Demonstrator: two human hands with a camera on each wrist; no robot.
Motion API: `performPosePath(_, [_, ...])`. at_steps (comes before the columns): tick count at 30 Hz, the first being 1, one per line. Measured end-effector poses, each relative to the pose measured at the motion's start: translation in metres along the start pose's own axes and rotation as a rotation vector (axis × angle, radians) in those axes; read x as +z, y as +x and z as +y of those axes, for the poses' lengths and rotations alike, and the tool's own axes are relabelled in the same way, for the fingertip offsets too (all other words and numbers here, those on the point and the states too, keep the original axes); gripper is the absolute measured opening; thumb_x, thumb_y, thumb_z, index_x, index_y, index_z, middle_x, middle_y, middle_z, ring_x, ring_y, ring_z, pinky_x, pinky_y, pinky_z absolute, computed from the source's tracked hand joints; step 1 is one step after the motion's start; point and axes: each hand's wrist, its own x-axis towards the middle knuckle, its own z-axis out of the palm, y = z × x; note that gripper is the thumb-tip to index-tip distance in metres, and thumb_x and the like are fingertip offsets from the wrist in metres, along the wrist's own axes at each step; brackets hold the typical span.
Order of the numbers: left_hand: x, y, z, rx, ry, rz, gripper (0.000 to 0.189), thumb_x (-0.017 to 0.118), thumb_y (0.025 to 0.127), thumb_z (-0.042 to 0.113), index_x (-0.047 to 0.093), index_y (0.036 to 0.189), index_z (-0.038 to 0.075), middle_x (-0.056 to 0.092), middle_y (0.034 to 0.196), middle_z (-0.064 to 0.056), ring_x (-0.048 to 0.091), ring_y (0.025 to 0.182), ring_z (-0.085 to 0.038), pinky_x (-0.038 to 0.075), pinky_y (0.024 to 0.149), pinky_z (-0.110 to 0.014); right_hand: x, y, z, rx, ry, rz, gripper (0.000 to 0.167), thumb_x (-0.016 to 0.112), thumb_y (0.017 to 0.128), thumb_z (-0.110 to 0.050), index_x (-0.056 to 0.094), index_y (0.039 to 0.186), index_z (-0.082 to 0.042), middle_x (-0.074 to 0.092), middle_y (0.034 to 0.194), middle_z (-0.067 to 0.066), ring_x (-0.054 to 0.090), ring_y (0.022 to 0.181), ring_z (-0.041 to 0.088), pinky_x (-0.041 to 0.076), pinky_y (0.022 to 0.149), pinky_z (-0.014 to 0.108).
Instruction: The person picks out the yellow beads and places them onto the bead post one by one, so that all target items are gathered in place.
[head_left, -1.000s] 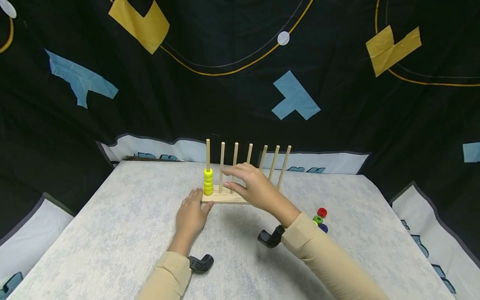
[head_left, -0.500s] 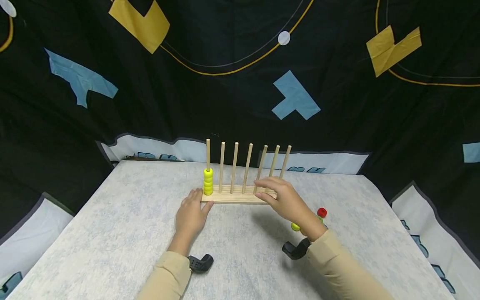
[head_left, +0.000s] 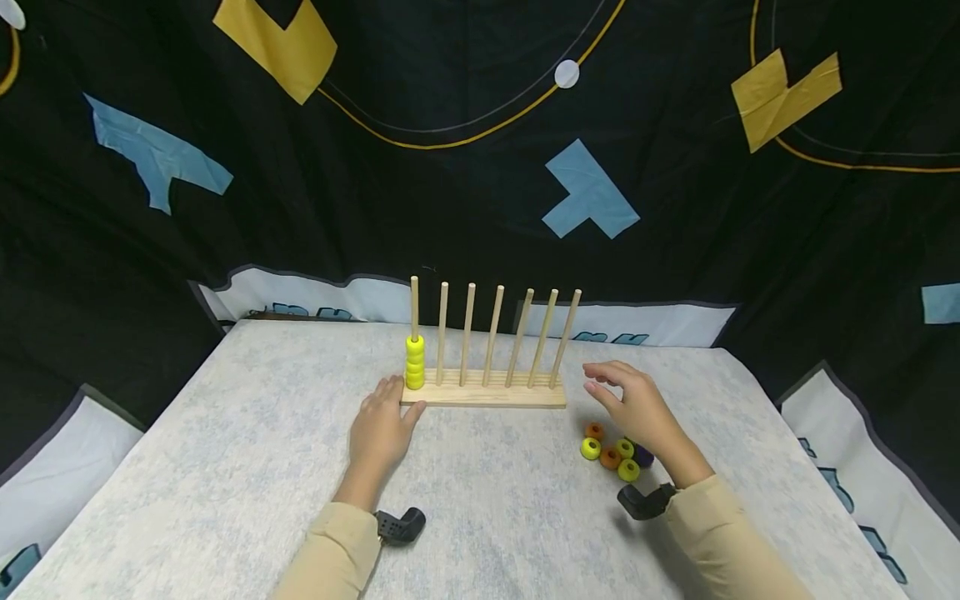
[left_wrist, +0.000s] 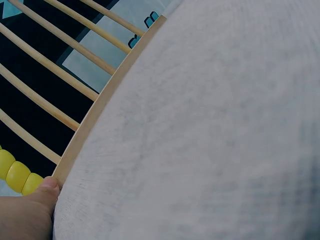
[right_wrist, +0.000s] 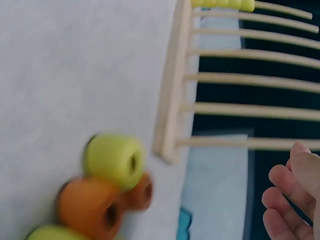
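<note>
A wooden peg stand [head_left: 487,397] with several upright pegs sits on the table. Yellow beads [head_left: 415,364] are stacked on its leftmost peg; the other pegs are bare. My left hand [head_left: 381,427] grips the left end of the base, its thumb [left_wrist: 48,184] against the front edge. Off the right end, my right hand [head_left: 642,410] hovers with loosely bent fingers and nothing between them. Below it lie loose beads: yellow [head_left: 590,449], orange [head_left: 611,457] and a dark purple one [head_left: 643,455] partly hidden by the wrist. The right wrist view also shows a yellow-green bead [right_wrist: 114,159].
The pale table [head_left: 300,500] carries the stand near its far side and the beads to the right. Behind it hangs a black cloth [head_left: 420,217] with tape pieces. A black wrist device [head_left: 647,502] sits on each wrist.
My right hand has moved right, from above the stand's pegs to over the loose beads, passing in front of the red and green ones. The left hand stays on the base.
</note>
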Motion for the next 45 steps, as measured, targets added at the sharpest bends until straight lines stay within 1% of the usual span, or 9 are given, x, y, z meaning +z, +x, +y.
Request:
performPosePath(4, [0.000,0.000,0.001,-0.006,0.005,-0.004,0.071,0.055,0.100,0.047,0.037,0.151,0.002,0.038,0.157,-0.017,0.032,0.148,-0.036,0.029,0.120,-0.055,-0.001,-0.012,0.018,0.069,-0.029,-0.012,0.036,0.062,0.099,-0.025,0.063,0.132,-0.010,0.068,0.124,0.010,0.063,0.112,0.028,0.054,0.096,0.055])
performPosePath(12, [0.001,0.000,0.002,-0.015,0.005,0.001,0.070,0.055,0.099,0.046,0.038,0.152,0.003,0.039,0.157,-0.016,0.033,0.148,-0.036,0.031,0.119,-0.056,-0.004,-0.041,0.041,0.127,-0.059,-0.064,0.037,0.067,0.095,-0.018,0.064,0.129,-0.004,0.070,0.120,0.011,0.065,0.103,0.026,0.057,0.091,0.050])
performPosePath(16, [0.001,-0.001,0.001,-0.017,0.002,0.000,0.069,0.055,0.099,0.046,0.038,0.152,0.004,0.038,0.158,-0.016,0.032,0.149,-0.036,0.030,0.120,-0.055,-0.007,-0.051,0.047,0.116,-0.058,-0.136,0.037,0.068,0.094,-0.018,0.065,0.128,-0.003,0.070,0.119,0.011,0.065,0.103,0.027,0.057,0.090,0.049])
performPosePath(21, [0.002,-0.001,-0.001,-0.006,0.000,0.000,0.070,0.056,0.099,0.045,0.038,0.151,0.003,0.038,0.158,-0.017,0.031,0.149,-0.036,0.028,0.121,-0.055,-0.010,-0.056,0.050,0.087,-0.076,-0.246,0.037,0.070,0.093,-0.018,0.067,0.126,-0.003,0.071,0.118,0.009,0.063,0.108,0.028,0.057,0.091,0.047])
performPosePath(24, [0.002,-0.001,-0.002,-0.003,0.000,0.002,0.069,0.055,0.099,0.045,0.038,0.151,0.003,0.038,0.158,-0.017,0.031,0.149,-0.037,0.028,0.120,-0.056,-0.011,-0.058,0.050,0.089,-0.084,-0.284,0.037,0.070,0.093,-0.019,0.067,0.127,-0.004,0.071,0.116,0.007,0.062,0.111,0.029,0.056,0.092,0.049])
performPosePath(28, [0.002,0.000,-0.002,0.003,0.003,0.006,0.069,0.055,0.099,0.045,0.038,0.151,0.003,0.038,0.157,-0.017,0.032,0.148,-0.037,0.030,0.120,-0.056,-0.011,-0.060,0.051,0.078,-0.094,-0.282,0.036,0.070,0.093,-0.017,0.067,0.126,-0.004,0.071,0.116,0.007,0.062,0.110,0.030,0.056,0.092,0.051])
performPosePath(35, [0.002,0.001,-0.001,0.009,0.009,0.004,0.069,0.055,0.099,0.045,0.038,0.151,0.002,0.039,0.157,-0.018,0.032,0.148,-0.037,0.028,0.121,-0.055,-0.008,-0.055,0.053,0.063,-0.113,-0.261,0.033,0.070,0.092,-0.012,0.068,0.124,-0.004,0.071,0.109,0.002,0.060,0.094,0.016,0.055,0.080,0.038])
performPosePath(40, [0.002,0.001,-0.001,0.012,0.009,0.006,0.070,0.056,0.099,0.045,0.038,0.151,0.001,0.039,0.157,-0.018,0.032,0.148,-0.037,0.028,0.121,-0.054,-0.006,-0.053,0.052,0.069,-0.106,-0.256,0.034,0.071,0.092,-0.011,0.067,0.125,-0.002,0.071,0.112,0.006,0.064,0.102,0.023,0.057,0.088,0.046])
performPosePath(45, [0.001,0.001,-0.001,0.012,0.007,0.004,0.069,0.055,0.100,0.045,0.038,0.151,0.001,0.039,0.157,-0.018,0.032,0.148,-0.037,0.026,0.122,-0.054,-0.004,-0.051,0.049,0.103,-0.124,-0.273,0.036,0.071,0.092,-0.013,0.067,0.125,-0.002,0.070,0.118,0.010,0.063,0.111,0.031,0.054,0.096,0.052])
